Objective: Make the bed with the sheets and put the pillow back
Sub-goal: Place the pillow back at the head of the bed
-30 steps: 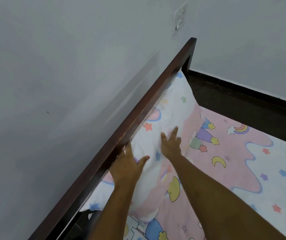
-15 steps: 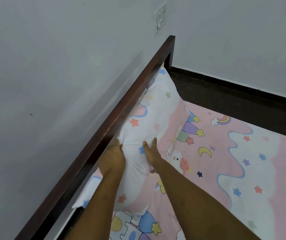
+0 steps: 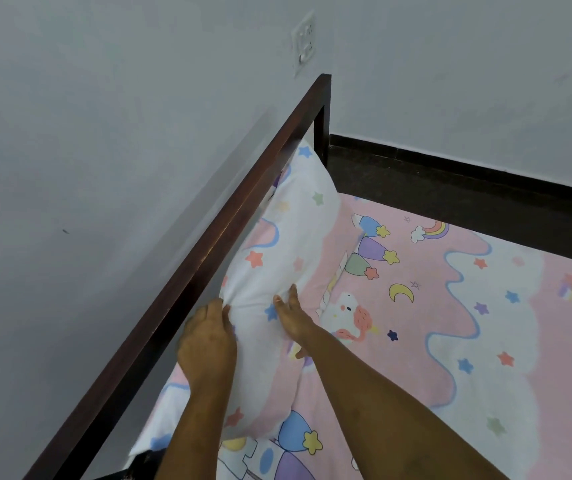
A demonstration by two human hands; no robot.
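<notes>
Here both arms reach forward to the pillow [image 3: 288, 244], which leans along the dark wooden headboard [image 3: 243, 209] on the left. The left hand [image 3: 208, 337] curls its fingers into the soft fabric's edge, gripping it. The right hand [image 3: 293, 320] presses straight fingers against the puffy side. The pink cartoon-print sheet [image 3: 451, 306] lies smooth.

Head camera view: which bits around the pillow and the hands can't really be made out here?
Left hand fingertips: head view, tucked behind the pillow edge.
Pillow's near corner: head view, covered by the left forearm.
Right hand palm: head view, facing the pillow, hidden by the hand's back.
Wall switch plate: head view, too small to read.
Sheet: head view, cut off by right and bottom edges.
</notes>
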